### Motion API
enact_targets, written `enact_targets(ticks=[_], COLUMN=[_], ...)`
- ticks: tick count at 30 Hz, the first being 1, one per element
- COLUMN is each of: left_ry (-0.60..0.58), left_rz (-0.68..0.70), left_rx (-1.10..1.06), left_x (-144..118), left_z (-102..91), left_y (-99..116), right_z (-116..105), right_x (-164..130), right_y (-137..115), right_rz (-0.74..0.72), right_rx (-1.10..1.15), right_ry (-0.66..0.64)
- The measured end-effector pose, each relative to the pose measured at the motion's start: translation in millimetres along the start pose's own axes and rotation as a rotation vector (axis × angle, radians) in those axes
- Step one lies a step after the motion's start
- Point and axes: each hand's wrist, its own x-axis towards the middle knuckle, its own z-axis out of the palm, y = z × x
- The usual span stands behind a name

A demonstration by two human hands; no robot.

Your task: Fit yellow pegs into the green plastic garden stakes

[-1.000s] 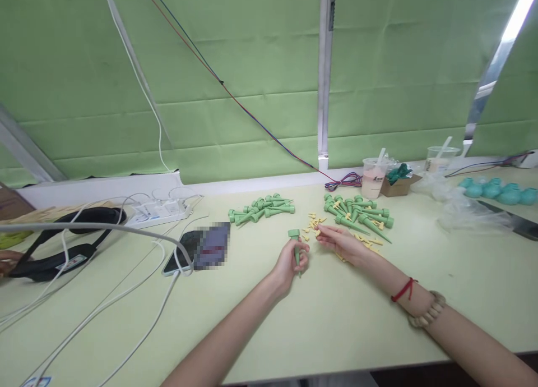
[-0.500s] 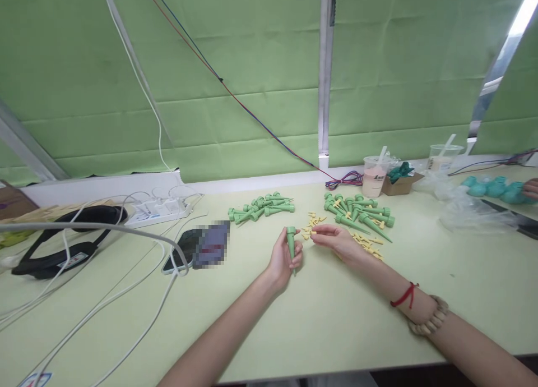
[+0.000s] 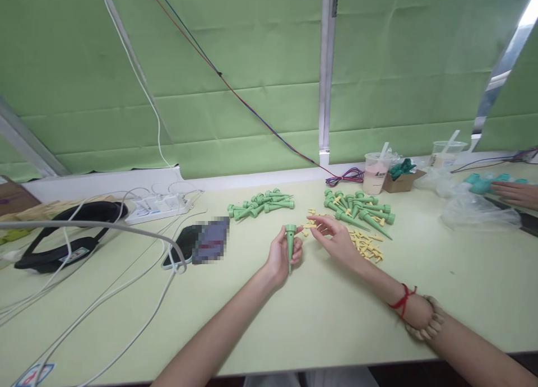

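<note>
My left hand (image 3: 282,258) is closed around a green plastic spike (image 3: 290,244), held upright with its wide cap on top and its point down. A small hole shows in its side near the cap. To the right, my right hand (image 3: 334,240) hovers with thumb and fingers apart over a few small yellow plastic pieces (image 3: 306,233). Beside that hand lies a larger heap of yellow pieces (image 3: 366,245). Behind it is a pile of green spikes (image 3: 357,206), some with yellow pieces on them. A second pile of green spikes (image 3: 260,203) lies at the back left.
Two phones (image 3: 185,244), a power strip (image 3: 162,206), a black strap (image 3: 75,244) and loose white cables are on the left. Behind the right pile stand a drink cup (image 3: 374,176) and a small cardboard box (image 3: 403,182). Another person's hand (image 3: 516,192) touches teal objects at far right.
My right hand's fingers have spread from a pinch on a small yellow piece. My left hand keeps the spike almost in place. The other person's hand has reached further in from the right.
</note>
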Motion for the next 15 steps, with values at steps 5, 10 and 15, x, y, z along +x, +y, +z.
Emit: enact_targets(ticks=[5,10,15], left_ry=[-0.050,-0.066,-0.060], left_rz=[0.013,0.072,0.095], left_rx=[0.034,0.089,0.101], left_x=[-0.5,-1.0,-0.5], left_z=[1.8,4.5,5.8], left_y=[-2.1,-5.7,-9.9], right_z=[1.3,0.5,-1.0], right_x=[-0.2,0.4,1.0], right_y=[-0.7,0.0,2.6], right_rz=[0.110,0.295,0.470], right_rx=[0.142,0.332,0.452], right_ry=[-0.041,-0.151,-0.233])
